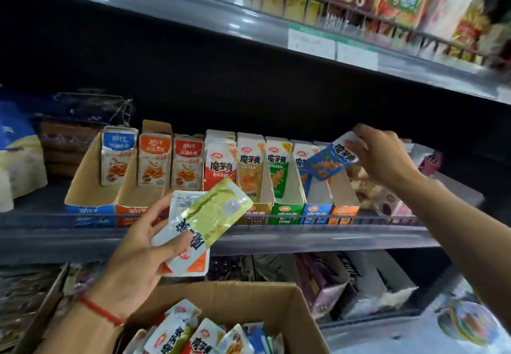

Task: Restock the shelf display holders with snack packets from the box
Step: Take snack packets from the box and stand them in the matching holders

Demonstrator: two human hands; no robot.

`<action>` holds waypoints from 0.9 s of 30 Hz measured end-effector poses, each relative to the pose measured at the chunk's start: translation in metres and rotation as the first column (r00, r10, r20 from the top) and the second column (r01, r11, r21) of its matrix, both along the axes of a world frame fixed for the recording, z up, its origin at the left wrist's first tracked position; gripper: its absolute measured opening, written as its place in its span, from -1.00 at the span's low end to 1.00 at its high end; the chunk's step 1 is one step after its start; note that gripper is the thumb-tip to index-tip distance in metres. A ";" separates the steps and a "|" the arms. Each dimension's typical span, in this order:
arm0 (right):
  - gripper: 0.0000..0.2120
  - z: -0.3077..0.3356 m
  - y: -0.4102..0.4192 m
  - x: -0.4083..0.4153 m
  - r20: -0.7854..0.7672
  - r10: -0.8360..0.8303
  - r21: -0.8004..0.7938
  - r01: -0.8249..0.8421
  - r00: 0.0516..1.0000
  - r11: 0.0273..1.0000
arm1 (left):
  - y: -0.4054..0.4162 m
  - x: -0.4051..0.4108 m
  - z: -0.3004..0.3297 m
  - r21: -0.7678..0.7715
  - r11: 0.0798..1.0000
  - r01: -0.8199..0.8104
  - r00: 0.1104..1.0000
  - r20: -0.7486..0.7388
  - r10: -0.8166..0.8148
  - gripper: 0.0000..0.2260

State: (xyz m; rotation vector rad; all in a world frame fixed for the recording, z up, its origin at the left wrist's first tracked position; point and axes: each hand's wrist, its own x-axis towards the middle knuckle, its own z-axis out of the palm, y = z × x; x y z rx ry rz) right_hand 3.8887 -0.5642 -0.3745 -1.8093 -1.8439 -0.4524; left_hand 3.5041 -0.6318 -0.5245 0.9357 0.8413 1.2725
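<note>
Sorting packets into their holders by colour seems to be the step in hand. We reach the right hand [383,154] up and across to the shelf, arm extended, fingers pinching the top edge of a blue packet [329,161], which hangs tilted just above the blue-fronted holder [318,210]; it is not yet seated. We judge the next move calls for turning that packet upright and sliding it down into the slot behind the one already standing there. The left hand [143,245] waits lower, near the shelf lip, wrist cocked back, gripping two more packets fanned together: a yellow packet [218,210] lying over a white-and-orange packet [185,254], thumb pressed across them. Those likely belong to the gold-fronted holder [254,210] and the orange-fronted holder [344,211]. The cardboard box [290,312] sits below us, open, further packets loose inside. A red string circles the left wrist.
</note>
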 end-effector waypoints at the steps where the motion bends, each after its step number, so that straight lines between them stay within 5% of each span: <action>1: -0.79 0.000 0.004 0.000 0.027 -0.011 -0.014 0.011 1.000 1.000 | 0.001 0.000 0.001 0.007 1.000 -0.003 1.000 -0.007 0.003 -0.34; 9: -0.69 -0.010 0.045 -0.028 0.184 0.055 -0.248 -0.008 0.981 0.969 | 0.006 -0.001 0.004 0.031 1.000 0.002 1.000 -0.002 -0.002 -0.34; 15: -0.62 -0.023 0.077 -0.045 0.333 -0.043 -0.323 0.156 0.942 0.934 | 0.009 -0.004 0.004 0.035 0.999 0.010 0.999 -0.032 -0.009 -0.27; 21: -0.59 -0.037 0.093 -0.047 0.385 -0.164 -0.107 0.221 0.908 0.969 | 0.009 -0.011 0.008 0.041 0.999 0.001 1.000 -0.031 0.000 -0.33; 27: -0.53 -0.051 0.081 -0.059 0.198 -0.111 0.043 0.104 0.974 0.994 | 0.008 -0.016 0.008 0.028 0.998 -0.049 0.997 -0.055 0.051 -0.36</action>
